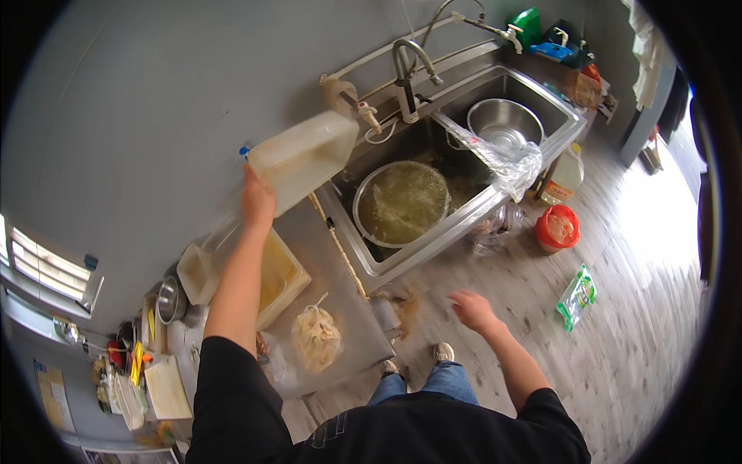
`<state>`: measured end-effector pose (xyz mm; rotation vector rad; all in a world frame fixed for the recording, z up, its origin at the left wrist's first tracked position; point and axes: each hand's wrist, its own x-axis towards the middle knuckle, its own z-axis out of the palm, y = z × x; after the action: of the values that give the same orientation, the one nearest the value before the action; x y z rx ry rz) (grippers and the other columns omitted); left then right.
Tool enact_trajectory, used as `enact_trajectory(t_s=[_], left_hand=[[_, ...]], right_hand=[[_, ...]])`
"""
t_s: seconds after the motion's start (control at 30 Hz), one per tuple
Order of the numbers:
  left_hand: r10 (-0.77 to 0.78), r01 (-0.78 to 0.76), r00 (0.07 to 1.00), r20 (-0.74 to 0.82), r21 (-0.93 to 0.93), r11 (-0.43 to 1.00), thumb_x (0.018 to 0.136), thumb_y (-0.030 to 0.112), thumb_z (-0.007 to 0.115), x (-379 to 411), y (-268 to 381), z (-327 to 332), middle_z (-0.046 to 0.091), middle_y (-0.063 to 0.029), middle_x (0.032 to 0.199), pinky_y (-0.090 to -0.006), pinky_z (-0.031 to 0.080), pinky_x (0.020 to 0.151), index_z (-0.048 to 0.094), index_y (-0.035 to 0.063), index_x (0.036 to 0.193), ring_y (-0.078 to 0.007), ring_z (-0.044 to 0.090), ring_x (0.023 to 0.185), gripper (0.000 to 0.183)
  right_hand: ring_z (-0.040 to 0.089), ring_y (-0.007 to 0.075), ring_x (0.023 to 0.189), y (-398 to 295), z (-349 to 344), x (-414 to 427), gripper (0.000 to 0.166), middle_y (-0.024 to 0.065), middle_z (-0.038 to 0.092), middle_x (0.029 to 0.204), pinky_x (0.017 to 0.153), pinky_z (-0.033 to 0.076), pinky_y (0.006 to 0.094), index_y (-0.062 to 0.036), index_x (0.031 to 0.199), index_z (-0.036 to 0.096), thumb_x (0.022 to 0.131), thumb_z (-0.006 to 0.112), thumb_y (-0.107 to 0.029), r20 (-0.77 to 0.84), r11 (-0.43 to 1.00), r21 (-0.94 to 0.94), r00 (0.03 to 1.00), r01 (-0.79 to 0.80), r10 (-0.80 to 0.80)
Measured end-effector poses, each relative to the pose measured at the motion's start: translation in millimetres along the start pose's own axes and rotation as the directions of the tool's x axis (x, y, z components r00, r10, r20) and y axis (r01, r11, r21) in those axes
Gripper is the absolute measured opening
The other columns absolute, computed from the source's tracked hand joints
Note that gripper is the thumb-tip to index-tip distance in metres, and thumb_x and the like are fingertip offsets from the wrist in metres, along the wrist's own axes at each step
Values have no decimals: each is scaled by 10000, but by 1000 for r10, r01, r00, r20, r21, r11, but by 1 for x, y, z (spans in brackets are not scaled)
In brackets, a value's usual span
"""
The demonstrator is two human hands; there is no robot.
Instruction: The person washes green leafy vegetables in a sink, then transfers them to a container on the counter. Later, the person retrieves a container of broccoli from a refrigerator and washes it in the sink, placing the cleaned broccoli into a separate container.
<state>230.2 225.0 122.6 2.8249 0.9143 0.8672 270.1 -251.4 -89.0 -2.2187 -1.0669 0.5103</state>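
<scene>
My left hand [259,200] grips the near end of a cloudy plastic tub [304,151], raised by the wall left of the sink. The tub is on its side, and part of its inside is hidden from me. In the left sink basin [464,165] stands a round basin of cloudy, greenish-yellow liquid [403,203]. My right hand [472,310] hangs over the floor with its fingers apart, holding nothing. Below my left forearm, another plastic tub with yellowish contents [281,272] sits on the metal worktop [353,325]. A tied plastic bag of pale food [317,336] lies beside it.
A steel bowl [505,122] stands in the right basin, with plastic film [516,165] over the divider. The tap [408,81] arches behind. A red-lined bucket [557,228], a large bottle [563,177] and a green-printed packet [577,297] are on the floor. A cutting board [168,387] lies far left.
</scene>
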Motion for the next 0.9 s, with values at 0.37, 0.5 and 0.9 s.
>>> enact_trajectory(t_s=[0.37, 0.5, 0.9], left_hand=[[-510, 616, 550, 661, -734, -287, 831, 86, 442, -165, 35, -115, 585, -164, 1032, -436, 547, 720, 495, -8, 1113, -295, 609, 903, 302], [-492, 534, 529, 692, -721, -441, 834, 85, 451, -216, 13, -170, 588, -164, 1047, -444, 534, 774, 505, -13, 1095, -294, 604, 923, 284], [-725, -18, 387, 570, -781, -624, 866, 117, 496, -472, -69, -306, 578, -150, 1057, -391, 540, 774, 480, 6, 1136, -295, 598, 938, 293]], right_hand=[[527, 189, 898, -295, -33, 129, 296, 2, 576, 857, 853, 370, 376, -115, 941, 599, 661, 692, -135, -325, 605, -228, 527, 763, -786], [563, 168, 788, -326, -1, 110, 246, -8, 587, 733, 846, 386, 395, -124, 859, 624, 630, 712, -131, -301, 380, -138, 327, 915, -896], [609, 214, 746, -456, -10, 7, 168, 88, 619, 696, 731, 484, 352, -17, 799, 631, 832, 608, -181, -425, 95, 749, 585, 656, -691]])
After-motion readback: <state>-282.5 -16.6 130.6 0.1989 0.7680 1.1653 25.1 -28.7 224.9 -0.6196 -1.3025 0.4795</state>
